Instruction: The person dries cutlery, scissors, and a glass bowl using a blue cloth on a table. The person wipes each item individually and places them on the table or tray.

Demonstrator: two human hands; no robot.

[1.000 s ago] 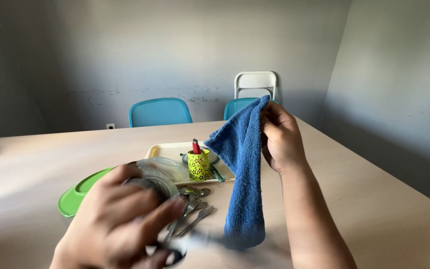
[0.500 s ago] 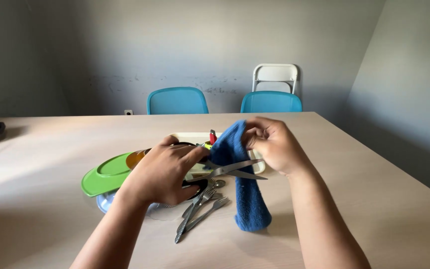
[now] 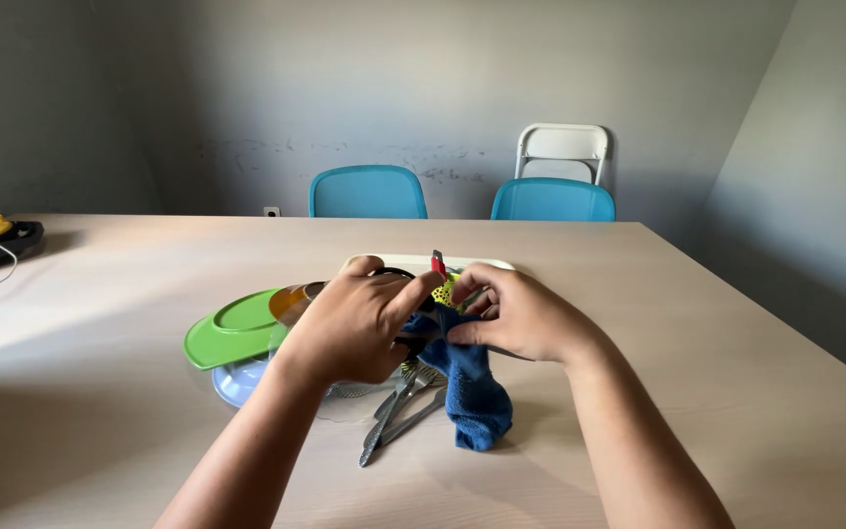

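Two bare hands meet over the middle of the tabletop (image 3: 717, 392), wrapping a blue cloth (image 3: 474, 392) round what seems to be a pair of scissors, almost wholly hidden between them. The left hand (image 3: 350, 328) closes its fingers over the dark handle end; the right hand (image 3: 516, 318) pinches the cloth's upper part against the metal, thumb and fingers shut. The cloth's long axis runs down from the right fingers toward the near edge, its loose end resting on the wood. Just below the hands lies a heap of forks and spoons (image 3: 399, 411). Toward the left edge sit a green plate (image 3: 232, 328) and a pale blue plate (image 3: 237, 380); behind the hands, a cream tray (image 3: 394, 263) with a yellow-green holder (image 3: 443, 291).
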